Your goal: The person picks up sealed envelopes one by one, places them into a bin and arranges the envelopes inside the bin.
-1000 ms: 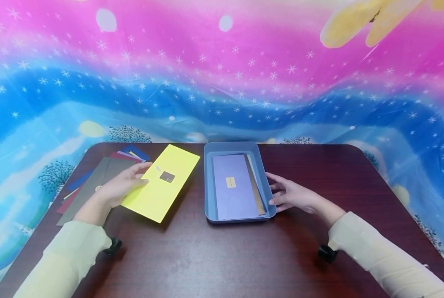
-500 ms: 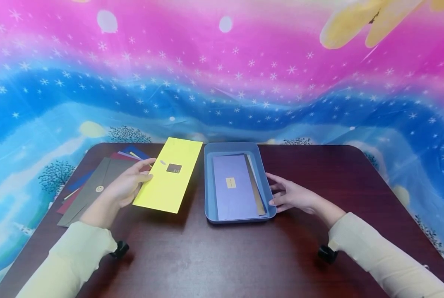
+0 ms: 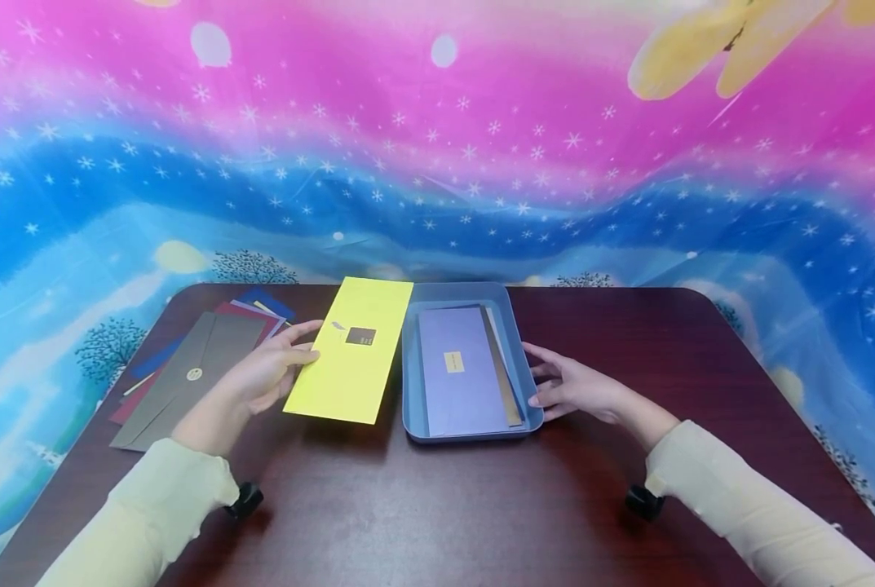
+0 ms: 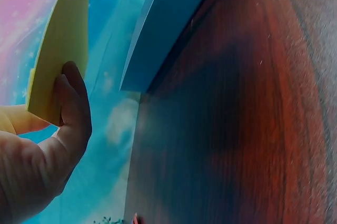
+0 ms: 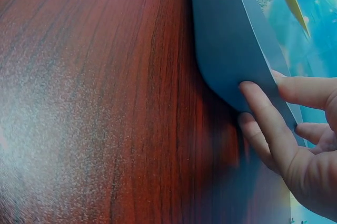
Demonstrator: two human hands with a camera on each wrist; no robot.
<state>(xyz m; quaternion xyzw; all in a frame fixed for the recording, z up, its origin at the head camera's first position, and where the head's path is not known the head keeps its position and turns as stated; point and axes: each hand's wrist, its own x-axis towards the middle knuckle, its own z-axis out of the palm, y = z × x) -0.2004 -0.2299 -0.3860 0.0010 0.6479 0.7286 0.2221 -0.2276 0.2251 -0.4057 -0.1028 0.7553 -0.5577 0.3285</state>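
My left hand (image 3: 264, 379) pinches the left edge of a yellow envelope (image 3: 345, 375), thumb on the upper face and fingers underneath. The envelope is raised above the table and tilted, its far right corner overlapping the tray's left rim in the head view. My right hand (image 3: 584, 387) holds the right side wall of a blue-grey tray (image 5: 221, 29), with fingers against the outer wall and thumb at the rim. Inside the tray lies a lilac envelope (image 3: 466, 399) with a small cream label, partly covering a brown envelope (image 3: 509, 391) and others.
Left of the tray, a grey-brown envelope (image 3: 180, 399) with a round seal tops a loose fanned pile. Dark red (image 3: 132, 399) and blue envelopes (image 3: 261, 300) stick out beneath it. A printed cloth (image 3: 437, 163) hangs behind the table's far edge.
My left hand has carried the yellow envelope rightward to the tray's left rim, turning it more upright in the head view. The right hand and tray have stayed in place.
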